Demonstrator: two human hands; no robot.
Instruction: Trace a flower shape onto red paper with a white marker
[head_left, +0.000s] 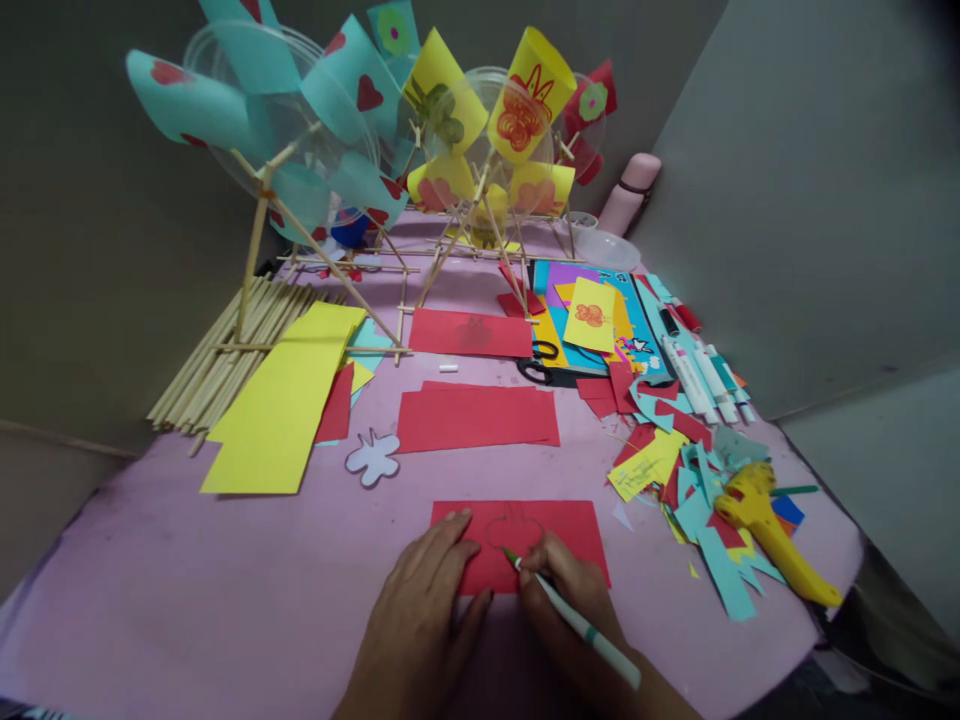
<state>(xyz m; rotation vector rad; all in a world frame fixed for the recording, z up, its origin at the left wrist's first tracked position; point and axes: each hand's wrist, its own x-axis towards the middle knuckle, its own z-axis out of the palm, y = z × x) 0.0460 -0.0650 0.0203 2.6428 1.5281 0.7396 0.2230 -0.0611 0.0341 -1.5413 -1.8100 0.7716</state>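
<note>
A red paper rectangle (574, 540) lies near the table's front, with a faint butterfly-like outline drawn on it. My left hand (424, 590) rests flat on its left part, fingers spread, holding nothing. In my right hand (566, 590) is a white marker (581, 625) with a green tip, which touches the paper at the outline's lower edge. A white butterfly cutout (373, 459) lies to the left, beyond my left hand. Behind the paper sit stacked red rectangles (476, 418), and farther back is another red sheet (471, 333) with a dark drawing.
Paper windmills on stick stands (262, 200) fill the back. Yellow sheets (277, 410) and bundled sticks (225, 350) lie left. On the right are paper scraps (724, 570), a yellow glue gun (780, 535), markers (690, 380) and black scissors (536, 362). A pink bottle (630, 192) stands behind.
</note>
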